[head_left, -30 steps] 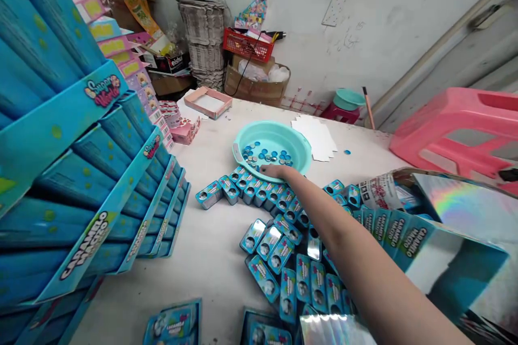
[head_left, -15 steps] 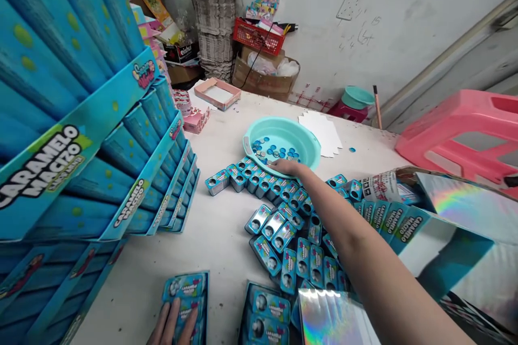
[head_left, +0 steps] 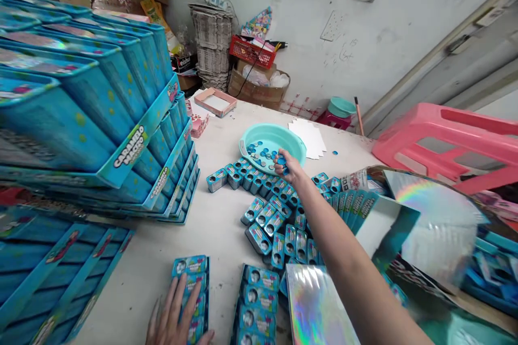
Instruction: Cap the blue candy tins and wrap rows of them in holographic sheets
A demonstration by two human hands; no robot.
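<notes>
My right hand [head_left: 292,168] is closed around a few small round blue discs [head_left: 281,160], just above the near right rim of a turquoise basin [head_left: 277,132]. More blue and silvery discs [head_left: 265,155] lie scattered on the basin's bottom. At the lower left, my left hand [head_left: 175,307] rests with spread fingers on a tray of small blue boxes [head_left: 191,265] labelled Caramelo Macizo. Beside it stands a second filled tray [head_left: 259,299]. Many loose boxes of the same kind [head_left: 265,215], each with a round hole on top, lie between the trays and the basin.
Tall stacked blue display boxes [head_left: 121,113] crowd the left side. A shiny holographic card stack [head_left: 315,302] lies near the front. To the right are folded blue cartons [head_left: 356,207] and a pink plastic stool [head_left: 437,140]. White sheets [head_left: 309,137] lie behind the basin.
My right hand has risen from inside the basin to its near right rim, with blue discs now showing in its fingers. The left hand stays on its tray; the view has tilted upward.
</notes>
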